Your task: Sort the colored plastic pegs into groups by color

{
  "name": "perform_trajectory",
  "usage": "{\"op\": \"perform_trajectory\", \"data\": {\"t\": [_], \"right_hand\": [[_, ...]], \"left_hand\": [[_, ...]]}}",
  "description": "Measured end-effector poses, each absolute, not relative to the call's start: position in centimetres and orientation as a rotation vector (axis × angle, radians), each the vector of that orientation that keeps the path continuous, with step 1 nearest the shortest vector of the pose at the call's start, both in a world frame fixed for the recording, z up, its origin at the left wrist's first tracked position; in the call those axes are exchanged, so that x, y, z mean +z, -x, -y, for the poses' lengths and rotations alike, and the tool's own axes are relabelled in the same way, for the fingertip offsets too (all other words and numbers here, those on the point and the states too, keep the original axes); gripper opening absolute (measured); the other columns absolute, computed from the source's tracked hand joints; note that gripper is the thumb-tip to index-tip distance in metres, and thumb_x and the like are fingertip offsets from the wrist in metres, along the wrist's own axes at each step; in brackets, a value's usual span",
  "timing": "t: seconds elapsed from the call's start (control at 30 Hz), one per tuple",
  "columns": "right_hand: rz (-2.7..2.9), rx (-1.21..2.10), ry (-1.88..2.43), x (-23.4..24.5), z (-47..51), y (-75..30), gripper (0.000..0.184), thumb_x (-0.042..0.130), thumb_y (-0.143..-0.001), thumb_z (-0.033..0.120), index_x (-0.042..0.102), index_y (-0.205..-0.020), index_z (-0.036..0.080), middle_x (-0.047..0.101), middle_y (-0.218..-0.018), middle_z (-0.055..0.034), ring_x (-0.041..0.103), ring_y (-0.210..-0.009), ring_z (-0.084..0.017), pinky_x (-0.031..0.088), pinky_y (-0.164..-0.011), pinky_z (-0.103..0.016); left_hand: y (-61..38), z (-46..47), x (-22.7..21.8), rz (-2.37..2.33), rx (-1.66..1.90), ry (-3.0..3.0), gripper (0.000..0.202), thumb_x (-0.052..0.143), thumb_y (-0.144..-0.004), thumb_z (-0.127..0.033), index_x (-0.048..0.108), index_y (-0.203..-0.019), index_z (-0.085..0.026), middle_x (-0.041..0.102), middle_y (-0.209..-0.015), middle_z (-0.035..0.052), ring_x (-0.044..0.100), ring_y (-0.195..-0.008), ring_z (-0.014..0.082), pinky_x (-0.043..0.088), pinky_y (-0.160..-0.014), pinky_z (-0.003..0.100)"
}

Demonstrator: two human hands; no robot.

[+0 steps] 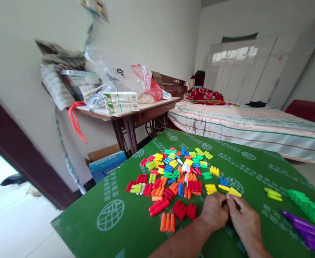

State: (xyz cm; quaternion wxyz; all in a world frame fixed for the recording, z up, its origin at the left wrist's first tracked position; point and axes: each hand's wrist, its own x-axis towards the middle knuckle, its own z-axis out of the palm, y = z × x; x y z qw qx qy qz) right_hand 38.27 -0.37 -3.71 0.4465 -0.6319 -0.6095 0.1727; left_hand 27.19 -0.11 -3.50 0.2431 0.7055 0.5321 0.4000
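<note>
My left hand [215, 209] and my right hand [244, 219] meet near the front of the green table [136, 236], fingers closed. Small yellow plastic tubes [234, 192] stick out just beyond my fingertips, pinched between the two hands; my fingers hide their near ends. Just left of them lies another yellow bunch [210, 189], and a blue bunch [223, 181] lies behind. Close to my left wrist are red tubes [191, 210] and a set of three orange tubes [167, 222]. Many more coloured tubes [175, 174] are spread in small joined bunches across the table's middle.
On the right lie a yellow bunch [273, 194], a long green row [308, 207] and a purple row [309, 233]. Beyond the table are a sewing-machine desk [144, 111] with cartons and bags, a blue box [107, 165] on the floor, and a bed [249, 123].
</note>
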Motion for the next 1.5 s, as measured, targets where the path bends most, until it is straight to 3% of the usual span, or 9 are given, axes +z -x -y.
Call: {"op": "perform_trajectory", "data": {"t": [0.23, 0.5, 1.13, 1.5], "right_hand": [[1.489, 0.480, 1.579, -3.1, 0.2, -38.0, 0.039, 0.045, -0.075, 0.050, 0.072, -0.078, 0.023, 0.073, -0.085, -0.0063, 0.067, -0.074, -0.023, 0.050, -0.067, -0.031], [1.476, 0.511, 1.541, -2.4, -0.2, -37.6, 0.037, 0.043, -0.079, 0.045, 0.072, -0.079, 0.022, 0.073, -0.085, -0.0058, 0.066, -0.077, -0.021, 0.049, -0.074, -0.029], [1.434, 0.631, 1.587, -2.3, 0.0, -38.1, 0.038, 0.046, -0.071, 0.051, 0.072, -0.075, 0.023, 0.072, -0.081, -0.0052, 0.066, -0.073, -0.024, 0.049, -0.068, -0.032], [1.424, 0.669, 1.614, -2.3, -0.1, -38.1, 0.043, 0.047, -0.067, 0.054, 0.072, -0.079, 0.021, 0.073, -0.089, -0.0085, 0.066, -0.085, -0.027, 0.049, -0.077, -0.035]], "left_hand": [[-26.9, 0.0, -3.0, -1.455, 1.096, -1.922, 0.017, 0.048, -0.071, -0.006, 0.057, -0.063, -0.017, 0.055, -0.064, -0.0006, 0.050, -0.063, 0.0126, 0.039, -0.061, 0.023], [-26.7, -0.3, -2.6, -1.402, 1.143, -1.932, 0.019, 0.046, -0.074, -0.007, 0.057, -0.063, -0.017, 0.053, -0.063, -0.0017, 0.049, -0.063, 0.0121, 0.038, -0.061, 0.023], [-26.9, 0.0, -3.1, -1.431, 1.128, -1.901, 0.016, 0.048, -0.068, -0.006, 0.054, -0.060, -0.018, 0.053, -0.062, -0.0015, 0.049, -0.061, 0.0118, 0.038, -0.059, 0.022], [-26.9, 0.3, -2.8, -1.417, 1.136, -1.900, 0.015, 0.048, -0.069, -0.008, 0.056, -0.060, -0.018, 0.053, -0.062, -0.0009, 0.049, -0.060, 0.0119, 0.039, -0.059, 0.022]]}}
